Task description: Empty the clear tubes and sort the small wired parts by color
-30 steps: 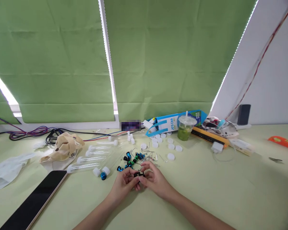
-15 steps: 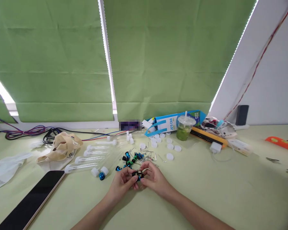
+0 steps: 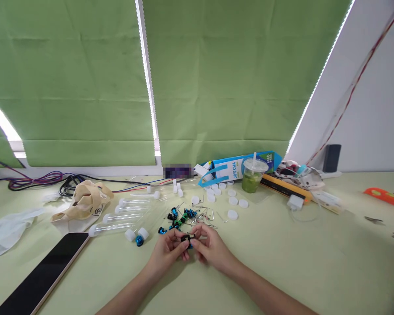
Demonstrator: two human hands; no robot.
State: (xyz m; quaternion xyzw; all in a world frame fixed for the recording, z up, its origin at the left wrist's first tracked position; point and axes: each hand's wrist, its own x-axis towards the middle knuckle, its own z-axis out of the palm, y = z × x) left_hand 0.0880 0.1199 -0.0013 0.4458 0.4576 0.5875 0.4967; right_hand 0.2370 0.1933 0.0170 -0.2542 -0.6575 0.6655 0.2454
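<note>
The small black part (image 3: pixel 185 238) is sitting between the left hand (image 3: pixel 168 249) and the right hand (image 3: pixel 212 247), on the near side of scattered blue and green fittings (image 3: pixel 184 217). The left thumb and fingers are pinching one end; the right thumb and fingertips are pinching the other. White caps (image 3: pixel 233 215) are lying farther back, and a blue knob (image 3: pixel 139 240) is resting to the left

The left hand (image 3: pixel 167 253) and right hand (image 3: pixel 214 250) hide part of the small black piece (image 3: pixel 185 238). The bottom edge cuts off the phone (image 3: pixel 49 269) and both arms (image 3: pixel 128 289). A dark thing (image 3: pixel 177 171) at the back is all blurry. The pins (image 3: pixel 212 214) are too tiny to tell apart.
</note>
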